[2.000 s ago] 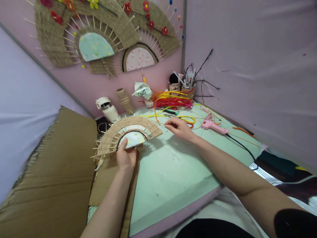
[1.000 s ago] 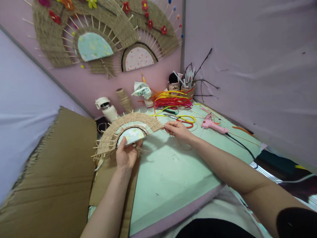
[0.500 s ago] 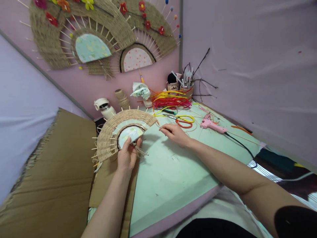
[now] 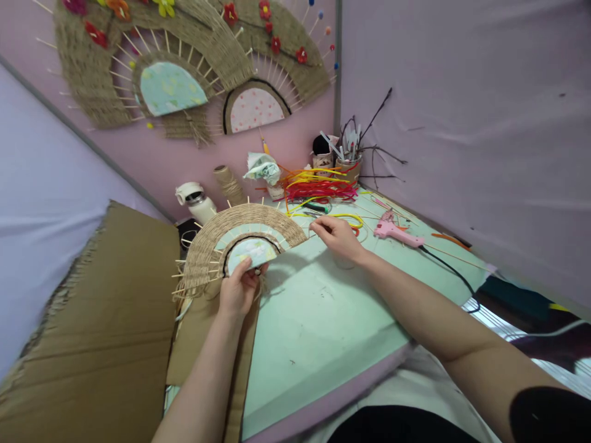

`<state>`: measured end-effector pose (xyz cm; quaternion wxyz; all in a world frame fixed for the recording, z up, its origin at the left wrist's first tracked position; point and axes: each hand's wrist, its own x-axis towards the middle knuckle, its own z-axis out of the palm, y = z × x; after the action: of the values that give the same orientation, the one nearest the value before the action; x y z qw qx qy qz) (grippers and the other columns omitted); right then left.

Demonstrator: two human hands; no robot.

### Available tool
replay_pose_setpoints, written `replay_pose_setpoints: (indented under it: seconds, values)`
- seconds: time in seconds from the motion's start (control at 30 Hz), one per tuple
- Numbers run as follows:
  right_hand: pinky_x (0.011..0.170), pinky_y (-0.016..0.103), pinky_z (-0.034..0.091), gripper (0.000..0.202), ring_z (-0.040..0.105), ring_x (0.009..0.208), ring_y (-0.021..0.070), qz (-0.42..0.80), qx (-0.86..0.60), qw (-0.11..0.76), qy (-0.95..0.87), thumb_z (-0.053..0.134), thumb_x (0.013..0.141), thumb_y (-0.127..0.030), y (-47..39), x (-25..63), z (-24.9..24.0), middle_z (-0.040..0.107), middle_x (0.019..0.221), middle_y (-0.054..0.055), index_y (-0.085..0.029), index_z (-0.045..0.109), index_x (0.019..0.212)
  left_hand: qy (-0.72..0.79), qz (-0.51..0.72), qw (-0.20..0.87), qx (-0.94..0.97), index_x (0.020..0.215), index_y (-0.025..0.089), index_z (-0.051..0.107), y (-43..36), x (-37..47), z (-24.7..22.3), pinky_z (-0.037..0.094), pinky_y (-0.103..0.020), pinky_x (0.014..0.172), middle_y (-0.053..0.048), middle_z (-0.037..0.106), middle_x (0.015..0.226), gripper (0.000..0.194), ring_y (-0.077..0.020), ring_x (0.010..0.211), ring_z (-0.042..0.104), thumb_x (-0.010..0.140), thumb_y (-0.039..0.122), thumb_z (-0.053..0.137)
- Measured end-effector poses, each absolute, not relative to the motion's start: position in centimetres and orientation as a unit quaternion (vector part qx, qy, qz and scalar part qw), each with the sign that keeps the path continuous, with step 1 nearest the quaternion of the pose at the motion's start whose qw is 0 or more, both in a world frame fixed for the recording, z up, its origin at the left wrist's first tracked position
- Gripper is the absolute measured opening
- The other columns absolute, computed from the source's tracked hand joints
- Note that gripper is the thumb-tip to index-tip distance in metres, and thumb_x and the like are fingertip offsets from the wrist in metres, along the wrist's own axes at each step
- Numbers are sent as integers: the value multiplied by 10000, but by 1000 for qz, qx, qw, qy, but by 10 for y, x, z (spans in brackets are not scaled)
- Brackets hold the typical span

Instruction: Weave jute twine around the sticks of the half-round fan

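Observation:
A woven twine fan (image 4: 244,218) with thin sticks poking out round its curved edge is held above the table's left part. My left hand (image 4: 239,289) grips it at the bottom of its pale patterned half-circle (image 4: 252,253), thumb in front. Close to the fan's right corner is my right hand (image 4: 339,237), thumb and fingers pinched together. What that pinch holds, if anything, is too small to tell. Scissors with yellow and red handles (image 4: 353,220) lie partly hidden behind my right hand.
Red and yellow pipe cleaners (image 4: 318,187), a twine spool (image 4: 228,184) and a white bottle (image 4: 198,203) stand or lie at the back. A pink glue gun (image 4: 398,234) with its cord is at right. Cardboard (image 4: 106,332) covers the left. Two large fans (image 4: 96,80) hang on the wall.
The fan has turned clockwise and shifted slightly right in my left hand. My right hand has moved right and a little up, now covering more of the scissors.

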<state>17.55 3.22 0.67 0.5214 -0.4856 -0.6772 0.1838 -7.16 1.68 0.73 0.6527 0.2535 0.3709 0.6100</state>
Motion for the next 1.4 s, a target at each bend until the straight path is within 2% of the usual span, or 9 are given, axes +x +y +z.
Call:
replay_pose_setpoints:
  seconds: [0.23,0.37,0.67,1.1,1.2,1.27,1.4]
  values:
    - [464,213,253,233,366,485,72,447,-479,493,-572,573,779,-373,38,178,5,491,574,-34,-155,632,724,368,583,677,258,886,153,666,17,-74,10,572,-331,791,-41,730,871,192,-151,779,672,713,78,629]
    - [419,193,199,235,332,435,41,583,-427,493,-485,652,708,-377,40,181,7,508,567,-35,-146,608,703,364,581,683,252,903,161,657,18,-76,10,572,-339,791,-39,728,859,208,-156,788,673,715,82,615]
    - [387,181,170,221,307,421,30,693,-361,468,-412,711,665,-320,36,185,18,516,555,-34,-137,595,704,363,572,694,244,942,162,639,19,-79,9,570,-343,778,-49,724,871,239,-173,798,675,713,97,606]
    - [410,180,190,284,310,449,36,677,-341,461,-462,708,691,-395,36,185,12,491,610,-38,-149,574,739,370,575,696,219,923,169,627,21,-83,14,581,-273,604,-30,711,796,215,-147,649,660,737,75,572]
    - [433,191,232,286,352,470,50,599,-380,486,-510,695,696,-418,38,185,8,497,595,-38,-154,606,760,392,538,714,216,879,138,620,20,-85,15,524,-182,465,-45,697,750,177,-134,602,649,729,63,564]
    - [486,206,307,267,427,530,73,521,-410,502,-555,674,718,-413,38,185,9,534,621,-22,-155,632,769,401,516,723,223,860,121,617,20,-85,16,481,-155,402,-56,689,727,161,-130,571,639,722,61,559]
    - [634,258,400,214,518,669,123,389,-429,529,-621,642,756,-375,35,187,13,603,720,9,-161,644,761,427,518,705,227,845,124,612,19,-84,19,520,-193,432,-50,685,712,167,-131,545,631,705,48,561]
